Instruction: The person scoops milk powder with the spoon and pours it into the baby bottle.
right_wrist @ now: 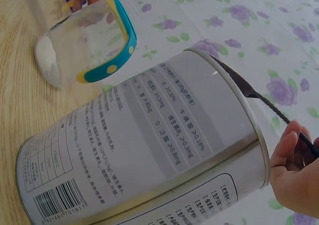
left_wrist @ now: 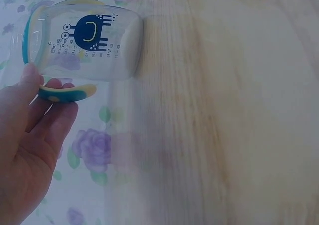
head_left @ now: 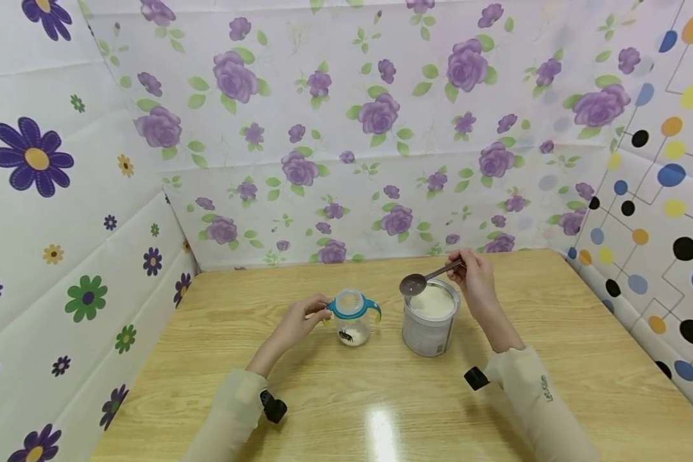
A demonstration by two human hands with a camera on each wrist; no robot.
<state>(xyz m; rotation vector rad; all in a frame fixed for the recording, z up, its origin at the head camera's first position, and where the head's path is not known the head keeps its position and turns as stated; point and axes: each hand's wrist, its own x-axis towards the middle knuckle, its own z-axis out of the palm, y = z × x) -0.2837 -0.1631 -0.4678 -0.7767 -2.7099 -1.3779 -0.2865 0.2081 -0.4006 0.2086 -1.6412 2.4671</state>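
A clear baby bottle [head_left: 352,326] with a teal collar and two side handles stands on the table, white powder lying at its bottom. My left hand [head_left: 301,321] grips its left handle [left_wrist: 65,93] between thumb and fingers. To the bottle's right is an open can [head_left: 428,330] nearly full of pale powder [head_left: 433,301]. My right hand [head_left: 473,279] pinches the end of a dark spoon [head_left: 412,284], whose bowl is over the can's left rim. In the head view a few white specks show in the bowl. Printed text and a barcode cover the can's side in the right wrist view.
A wooden table [head_left: 335,398] lies under everything. Flowered cloth [head_left: 300,128] hangs behind it, with a daisy-patterned sheet [head_left: 86,231] on the left and a dotted one [head_left: 658,212] on the right. Dark wrist cameras [head_left: 274,407] sit by both sleeves.
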